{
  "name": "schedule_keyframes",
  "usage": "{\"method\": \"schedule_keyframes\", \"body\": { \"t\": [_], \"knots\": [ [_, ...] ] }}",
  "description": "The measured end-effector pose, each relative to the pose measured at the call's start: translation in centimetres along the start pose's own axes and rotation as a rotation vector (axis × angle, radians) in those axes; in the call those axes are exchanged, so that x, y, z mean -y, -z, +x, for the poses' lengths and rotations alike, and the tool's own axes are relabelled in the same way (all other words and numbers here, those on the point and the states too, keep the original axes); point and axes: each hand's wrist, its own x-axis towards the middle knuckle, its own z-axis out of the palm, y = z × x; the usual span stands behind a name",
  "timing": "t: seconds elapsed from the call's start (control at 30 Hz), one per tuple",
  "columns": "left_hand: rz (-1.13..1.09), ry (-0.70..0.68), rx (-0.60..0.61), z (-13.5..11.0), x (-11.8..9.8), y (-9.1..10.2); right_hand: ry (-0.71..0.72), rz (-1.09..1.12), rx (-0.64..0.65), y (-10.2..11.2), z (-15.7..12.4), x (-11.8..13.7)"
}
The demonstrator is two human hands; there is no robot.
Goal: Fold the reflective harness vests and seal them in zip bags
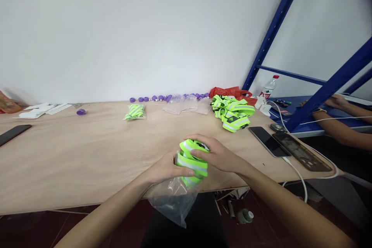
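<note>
A folded bundle of neon-yellow reflective strap (194,166) with silvery stripes is held at the table's front edge. My left hand (166,169) grips its left side, thumb across the front. My right hand (215,152) is closed around its upper right, fingers over the top. Below the bundle hangs a clear plastic bag (173,200), its end past the table edge. Whether the bundle's lower part is inside the bag I cannot tell. Farther back lies a packed bag of the same strap (135,112). A loose pile of reflective straps (232,111) lies at the back right.
Flat clear bags (187,104) lie near the wall, with several purple pieces (159,97) behind them. A red plastic bag (232,92) sits behind the pile. To the right are a charging phone (269,141), a phone case (302,152) and a blue rack post (328,85). Another person's arms (343,124) show beyond.
</note>
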Motion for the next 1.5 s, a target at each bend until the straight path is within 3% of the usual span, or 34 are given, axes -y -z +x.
{"method": "schedule_keyframes", "body": {
  "t": [0.07, 0.13, 0.2, 0.37, 0.6, 0.87, 1.07, 1.2, 1.3, 1.43, 1.5],
  "knots": [
    [-0.043, 0.021, 0.098, -0.4, 0.2, 0.0, -0.010, 0.032, -0.034, -0.4, 0.2, -0.5],
    [-0.078, 0.035, 0.118, -0.7, 0.3, -0.1, -0.029, 0.066, -0.112, -0.8, 0.3, -1.0],
    [-0.092, 0.033, 0.048, -1.0, 0.5, -0.3, -0.032, 0.065, -0.153, -1.2, 0.2, -1.2],
    [-0.070, -0.010, -0.198, -0.8, 0.7, -0.7, 0.042, 0.033, 0.010, -0.6, -0.5, -0.7],
    [-0.005, -0.093, -0.386, -0.6, 0.9, -0.9, 0.053, -0.120, 0.111, 0.3, -1.1, 0.5],
    [-0.022, -0.162, -0.356, -0.9, 0.6, -0.8, 0.076, 0.000, -0.074, -0.7, -1.3, 0.0],
    [0.014, -0.193, -0.355, 0.3, -1.2, -0.4, 0.274, -0.229, -0.115, 0.3, -0.3, -0.3],
    [0.048, -0.275, -0.325, 1.5, -3.2, -0.6, 0.371, -0.389, -0.023, 1.6, 0.4, 1.1],
    [0.065, -0.316, -0.333, 1.9, -3.1, -0.8, 0.344, -0.431, 0.012, 2.0, 0.5, 1.6],
    [-0.009, -0.353, -0.358, 1.8, -1.9, -0.7, 0.232, -0.311, -0.105, 2.0, 0.0, 1.1],
    [-0.030, -0.369, -0.394, 1.7, -1.5, -0.6, 0.217, -0.282, -0.048, 1.8, -0.2, 0.8]
  ]
}}
